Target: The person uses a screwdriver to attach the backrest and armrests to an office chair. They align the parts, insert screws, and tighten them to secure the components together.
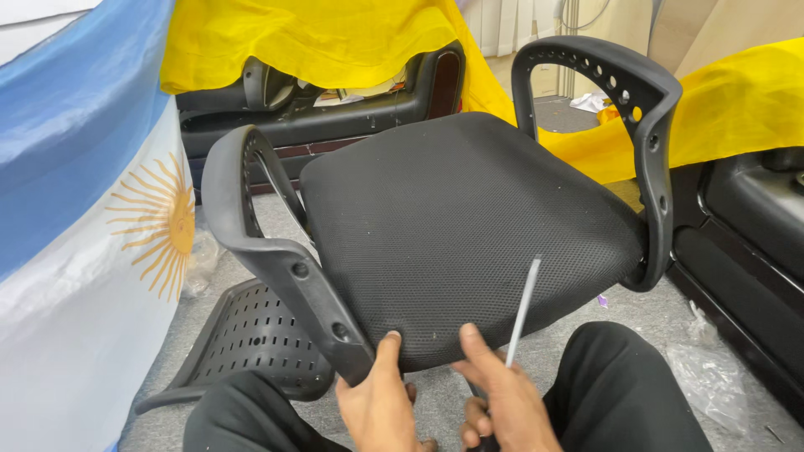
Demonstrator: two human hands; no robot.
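Note:
A black mesh-fabric office chair seat [469, 234] with two black plastic armrests is tilted up in front of me. My left hand [381, 402] grips the seat's near edge where the left armrest [276, 251] joins it, thumb on the fabric. My right hand [502, 402] presses its thumb against the same edge while holding a thin metal tool [523, 310], a screwdriver or hex key, whose shaft points up over the seat. The right armrest [636, 109] with a row of holes stands at the far right. My knees in black trousers [624, 385] frame the hands.
A perforated black plastic chair back [251, 339] lies on the grey carpet at the lower left. A blue-and-white cloth with a yellow sun [92, 226] hangs on the left, yellow fabric [318, 33] drapes over black furniture behind. Clear plastic wrap [712, 377] lies at the right.

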